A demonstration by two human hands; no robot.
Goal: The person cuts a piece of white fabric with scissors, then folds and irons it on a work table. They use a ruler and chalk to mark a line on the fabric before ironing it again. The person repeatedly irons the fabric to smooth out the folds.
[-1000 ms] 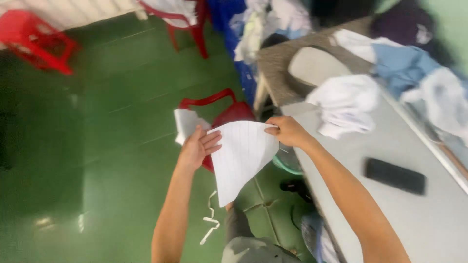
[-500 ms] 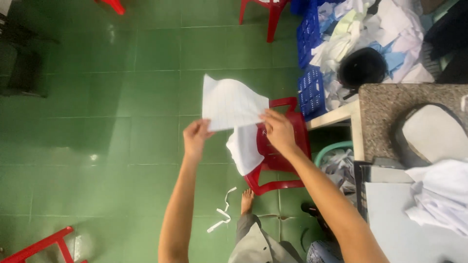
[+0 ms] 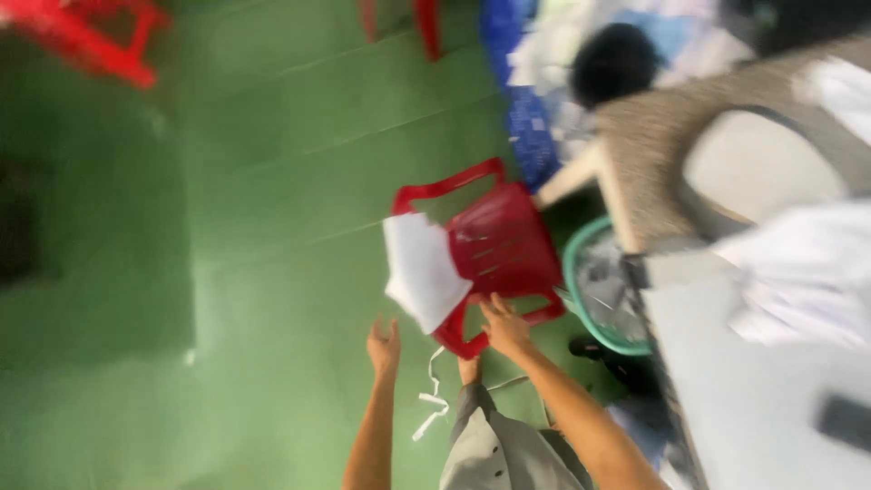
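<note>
White cloth pieces are seen draped over the near edge of the red plastic chair, part resting on the seat and part hanging off its side above the green tiled floor. The picture is blurred by head motion, so whether one piece or a small stack lies there cannot be told. From the way the cloth sags over the edge it is judged to be light, thin and limp, with no stiffness of its own; it would fold or slide if lifted by one corner only. It is best taken by pinching two spread points along an edge, so that it hangs flat, or gathered whole from beneath. No fragility is suggested, though a loose stack could easily slip off the smooth plastic seat.

The left hand is held open, fingers spread, just below the hanging cloth and apart from it; nothing is held in it. The right hand is laid at the front rim of the chair, just beside the cloth; it appears empty, but whether the rim is gripped or only touched cannot be told.

A narrow white strip lies on the floor near a bare foot. To the right stand a grey bench bearing heaped white fabric, and a green basket beneath.
</note>
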